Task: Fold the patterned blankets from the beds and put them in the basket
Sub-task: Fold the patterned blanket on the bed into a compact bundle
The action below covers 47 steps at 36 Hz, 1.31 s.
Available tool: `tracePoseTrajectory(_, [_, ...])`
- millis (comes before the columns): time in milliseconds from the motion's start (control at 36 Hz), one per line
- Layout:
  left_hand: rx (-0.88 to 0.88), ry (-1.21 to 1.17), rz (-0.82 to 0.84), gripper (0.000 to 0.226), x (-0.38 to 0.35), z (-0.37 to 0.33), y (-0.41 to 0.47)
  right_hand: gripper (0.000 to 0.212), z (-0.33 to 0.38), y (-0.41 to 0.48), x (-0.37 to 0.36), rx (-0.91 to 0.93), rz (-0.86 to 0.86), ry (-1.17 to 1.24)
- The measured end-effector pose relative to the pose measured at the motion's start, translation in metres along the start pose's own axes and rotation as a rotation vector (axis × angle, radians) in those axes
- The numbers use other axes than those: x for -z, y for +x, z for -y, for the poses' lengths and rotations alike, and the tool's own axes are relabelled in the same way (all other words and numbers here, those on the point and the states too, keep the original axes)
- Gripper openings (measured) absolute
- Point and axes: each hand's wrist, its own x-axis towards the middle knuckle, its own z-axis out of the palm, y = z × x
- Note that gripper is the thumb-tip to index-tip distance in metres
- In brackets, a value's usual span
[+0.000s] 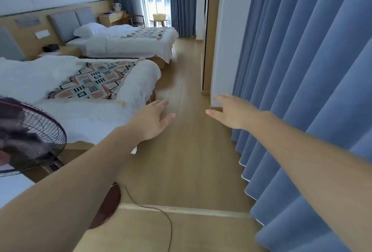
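a pleated blue curtain is seen filling the right side, and a wooden floor is flanked on the left by two white beds. one patterned blanket is spread flat on the near bed and a second patterned blanket is laid across the far bed, while a black fan is cut off at the left edge. the left hand and right hand are held out over the floor, fingers loosely straight and empty, and the yellow basket is set on a stool by the window.

Your left hand and right hand are bare. Your left forearm and right forearm are uncovered from the wrists to the lower frame corners.
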Motion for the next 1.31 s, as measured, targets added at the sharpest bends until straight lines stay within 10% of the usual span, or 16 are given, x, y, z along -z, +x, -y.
tracePoseTrajectory(806, [0.241, 0.053, 0.016, 0.065, -0.080, 0.012, 0.304, 0.068, -0.185, 0.323, -0.018, 0.113, 0.101, -0.013])
tracePoseTrajectory(1306, [0.347, 0.023, -0.010, 0.066, -0.099, 0.122, 0.454, 0.063, -0.182, 0.520, -0.033, 0.207, 0.147, -0.067])
